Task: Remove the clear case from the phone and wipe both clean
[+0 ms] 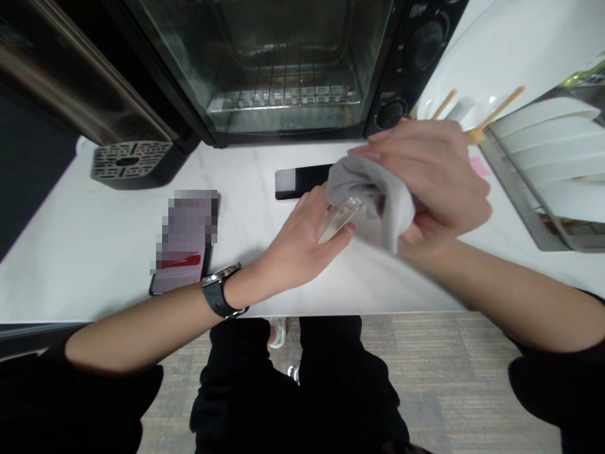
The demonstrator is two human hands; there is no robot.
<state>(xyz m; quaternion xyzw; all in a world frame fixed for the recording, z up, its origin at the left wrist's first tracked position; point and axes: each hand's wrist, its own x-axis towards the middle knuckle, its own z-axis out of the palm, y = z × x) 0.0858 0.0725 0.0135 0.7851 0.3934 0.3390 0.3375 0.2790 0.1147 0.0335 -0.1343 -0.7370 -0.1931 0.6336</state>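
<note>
My left hand (302, 243), with a dark-strapped watch on its wrist, is closed around a transparent piece that looks like a clear phone case (336, 219). Only its near edge shows between thumb and fingers. A grey cloth (373, 183) is gripped in my right hand (437, 173) and drapes against the far end of the clear case, covering part of it. Behind my left fingers, a black phone (302, 181) lies flat on the white counter (250, 239), its right end hidden by the cloth and hand.
Another phone (182, 243) with a lit, blurred screen lies to the left. At the back stands a toaster oven (293, 75), beside a machine with a drip tray (130, 161). On the right, white plates (548, 145) stand in a metal rack (520, 189).
</note>
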